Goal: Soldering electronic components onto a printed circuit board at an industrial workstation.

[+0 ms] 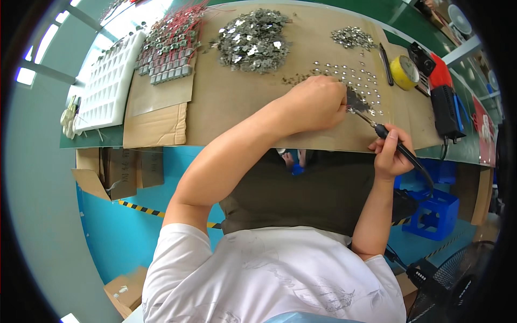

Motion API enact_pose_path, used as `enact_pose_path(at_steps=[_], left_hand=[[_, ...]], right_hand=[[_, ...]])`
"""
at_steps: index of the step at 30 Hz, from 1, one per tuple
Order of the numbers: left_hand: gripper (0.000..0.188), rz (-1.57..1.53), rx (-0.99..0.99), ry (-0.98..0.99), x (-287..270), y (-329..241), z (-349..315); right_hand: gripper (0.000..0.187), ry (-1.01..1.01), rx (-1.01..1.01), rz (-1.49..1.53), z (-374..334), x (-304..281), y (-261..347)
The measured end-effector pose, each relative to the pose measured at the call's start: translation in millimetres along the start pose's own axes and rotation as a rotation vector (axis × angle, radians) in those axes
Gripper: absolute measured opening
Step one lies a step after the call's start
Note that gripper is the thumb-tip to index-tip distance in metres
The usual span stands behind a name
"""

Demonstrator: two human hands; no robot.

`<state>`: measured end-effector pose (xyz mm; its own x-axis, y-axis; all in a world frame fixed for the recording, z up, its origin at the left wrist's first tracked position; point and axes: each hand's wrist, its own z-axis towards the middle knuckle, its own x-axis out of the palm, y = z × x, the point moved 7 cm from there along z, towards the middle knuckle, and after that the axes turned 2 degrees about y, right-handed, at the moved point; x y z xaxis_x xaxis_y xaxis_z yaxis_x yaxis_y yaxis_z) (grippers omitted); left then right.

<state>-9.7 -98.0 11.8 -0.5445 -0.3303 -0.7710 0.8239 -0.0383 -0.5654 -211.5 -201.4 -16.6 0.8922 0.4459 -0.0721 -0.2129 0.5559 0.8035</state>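
Head view: the right hand gripped a soldering iron by its black handle, thumb and fingers pinched around it behind the metal shaft, presumably to hold the skin clear of heat. The shaft pointed leftward and away from the body, its tip just beside the curled left hand. The left fingertips were hidden; whether they pinched anything could not be determined. Both hands worked at the near right part of the brown-covered tabletop, next to rows of small silver pieces, probably spaced for separate access. The iron appeared slim and dark, with a dark cable at its rear; the pieces looked bright, their exact shape too small to tell.
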Motion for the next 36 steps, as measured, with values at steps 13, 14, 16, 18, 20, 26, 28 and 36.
enact_pose_path(at_steps=[13,14,16,18,20,26,28,36], left_hand=[[0.015,0.013,-0.040,0.008,-1,4,-5],[0.015,0.010,-0.039,0.009,-1,4,-5],[0.015,0.059,-0.026,0.012,-1,1,-6],[0.015,0.065,-0.029,0.012,-2,-2,-6],[0.015,0.071,-0.030,0.013,-1,-2,-6],[0.014,0.124,-0.011,0.016,0,-5,-5],[0.014,0.141,-0.015,0.020,1,-5,-5],[0.014,0.169,-0.014,0.024,3,-5,-4]], right_hand=[[0.007,0.010,-0.080,-0.023,7,19,15],[0.007,0.009,-0.078,-0.026,7,18,15],[0.007,0.021,-0.076,-0.058,8,17,14],[0.007,0.027,-0.090,-0.086,9,16,13],[0.006,0.032,-0.105,-0.113,9,16,14],[0.006,0.029,-0.092,-0.118,10,17,15],[0.006,0.031,-0.097,-0.127,10,17,16],[0.006,0.032,-0.110,-0.138,9,17,15]])
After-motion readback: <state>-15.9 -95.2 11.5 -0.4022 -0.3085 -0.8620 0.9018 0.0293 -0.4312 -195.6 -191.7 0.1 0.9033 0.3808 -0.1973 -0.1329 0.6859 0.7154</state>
